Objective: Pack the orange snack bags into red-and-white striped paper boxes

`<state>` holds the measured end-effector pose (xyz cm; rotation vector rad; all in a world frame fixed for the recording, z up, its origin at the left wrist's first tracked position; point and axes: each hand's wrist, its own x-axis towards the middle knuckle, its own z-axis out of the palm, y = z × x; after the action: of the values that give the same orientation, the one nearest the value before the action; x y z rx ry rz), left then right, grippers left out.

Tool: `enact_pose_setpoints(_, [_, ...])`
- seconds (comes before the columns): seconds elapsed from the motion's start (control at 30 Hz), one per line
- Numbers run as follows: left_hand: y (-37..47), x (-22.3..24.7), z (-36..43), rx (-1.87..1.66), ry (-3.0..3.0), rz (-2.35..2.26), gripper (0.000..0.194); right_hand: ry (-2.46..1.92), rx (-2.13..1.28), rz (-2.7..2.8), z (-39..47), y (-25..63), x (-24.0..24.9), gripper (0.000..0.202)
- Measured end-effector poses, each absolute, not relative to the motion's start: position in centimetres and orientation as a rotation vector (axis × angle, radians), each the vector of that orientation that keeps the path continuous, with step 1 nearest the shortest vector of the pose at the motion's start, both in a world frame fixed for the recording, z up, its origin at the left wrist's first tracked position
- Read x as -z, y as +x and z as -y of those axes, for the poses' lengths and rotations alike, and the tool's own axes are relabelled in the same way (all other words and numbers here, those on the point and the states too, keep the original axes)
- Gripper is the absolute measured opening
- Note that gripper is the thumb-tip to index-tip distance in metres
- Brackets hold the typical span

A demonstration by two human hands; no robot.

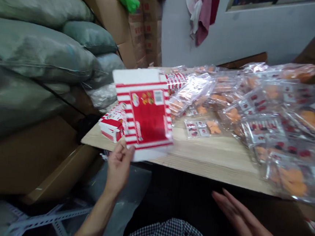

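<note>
Striped carton (pixel 151 121), red and white with pale flaps at its top and bottom, is held up at the left part of the bench (pixel 214 156), its lower end overlapping the near edge in this view. It looks flat, with the printed panel and barcode turned toward the wearer. Its long axis runs away from the wearer, the far end leaning somewhat left and the near end somewhat right.

The left hand (pixel 119 162) has its grip clamped on the carton's near left corner, thumb and fingers closed together there. From that grip, nearly all of the carton lies up and to the right, so its body reaches toward the middle of the bench while its right side hangs free of any hand.

The right hand (pixel 250 223) is well apart, low and to the right, on the wearer's side of the near edge. Its fingers are extended, with nothing seen in its grip. Nearer to the carton are a small striped box (pixel 110 125) by the bench's near left corner, a loose packet (pixel 202 128) to the right, and the heap of clear packets (pixel 272 124) spreading along toward the right edge.
</note>
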<state>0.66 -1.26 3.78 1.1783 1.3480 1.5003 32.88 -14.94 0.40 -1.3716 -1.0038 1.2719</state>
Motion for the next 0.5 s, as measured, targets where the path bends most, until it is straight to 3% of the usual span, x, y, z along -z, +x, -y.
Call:
enact_pose_setpoints(0.13, [6.2, 0.2, 7.8, -0.977, 1.015, -1.084, 0.028, -1.209, -1.353, 0.832, 12.6, 29.5, 0.7, 0.07])
enact_pose_setpoints(0.23, [7.5, 1.6, 9.3, -0.886, 1.157, -1.133, 0.036, -1.227, -1.431, 0.715, 12.1, 29.3, 1.7, 0.056])
enact_pose_setpoints(0.37, [7.2, -0.6, 6.9, -1.112, 1.8, -1.338, 0.058, -1.225, -1.548, 0.8, 13.4, 30.7, 3.0, 0.045])
enact_pose_setpoints(0.5, [7.6, -3.2, 3.5, -0.862, 2.248, -1.073, 0.044, -1.247, -1.614, 0.982, 14.3, 31.3, 4.0, 0.044])
